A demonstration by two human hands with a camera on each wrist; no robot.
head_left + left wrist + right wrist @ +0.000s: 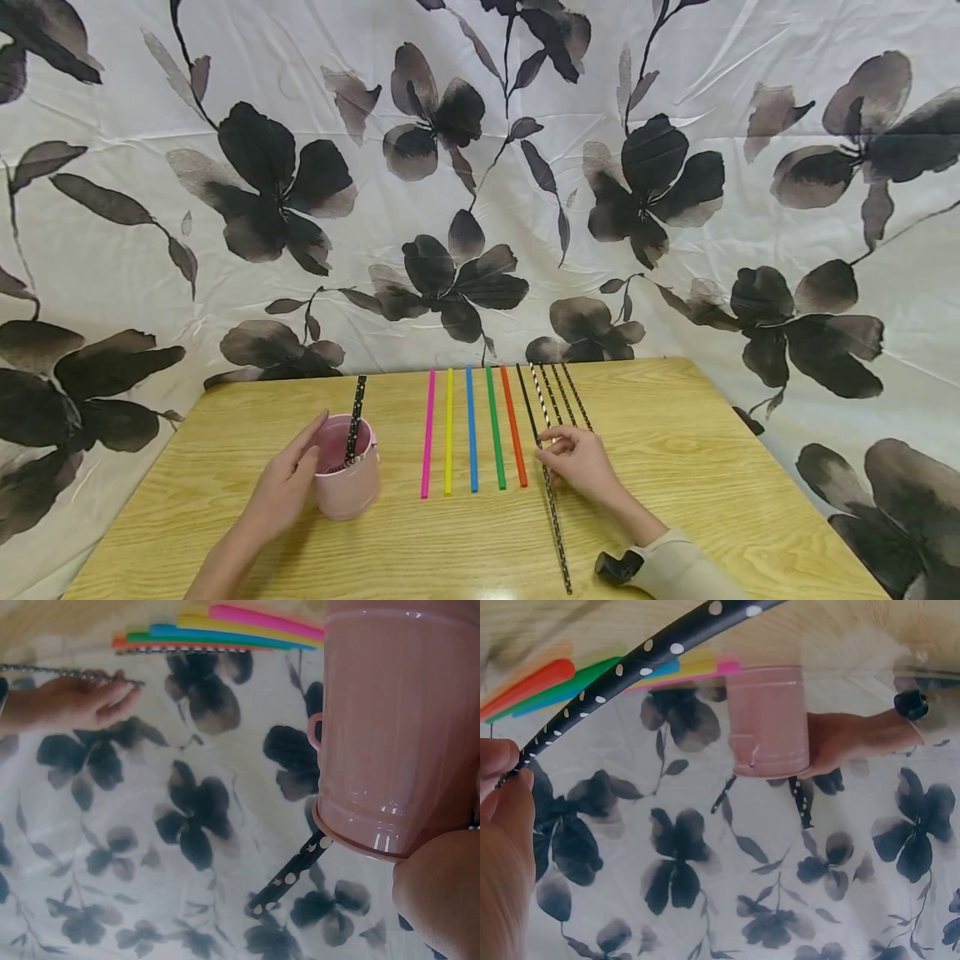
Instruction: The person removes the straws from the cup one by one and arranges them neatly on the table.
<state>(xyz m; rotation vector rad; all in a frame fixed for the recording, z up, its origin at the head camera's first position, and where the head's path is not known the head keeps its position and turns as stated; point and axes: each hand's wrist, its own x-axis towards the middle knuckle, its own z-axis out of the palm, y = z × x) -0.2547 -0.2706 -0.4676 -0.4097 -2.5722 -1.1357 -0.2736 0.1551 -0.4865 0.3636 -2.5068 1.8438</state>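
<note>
My left hand (pixel 279 490) holds the left side of a small pink bucket (pixel 351 490), its fingers up at the rim. Inside the bucket leans a black straw with white spots (pixel 356 421); the right wrist view shows two patterned straw ends past the rim. Between right thumb and fingertips, my right hand (pixel 581 464) pinches one end of a black drinking straw with white dots (pixel 646 660). That straw slants toward the table's near edge. Just beyond the right hand lie a black-and-white striped straw (pixel 537 390) and several black patterned straws (pixel 570 392).
On the wooden table (pixel 405 542), a row of straws lies between the hands: pink (pixel 428 433), yellow (pixel 449 433), blue (pixel 472 433), green (pixel 495 433) and red (pixel 513 433). A floral cloth (pixel 480 200) hangs behind the table.
</note>
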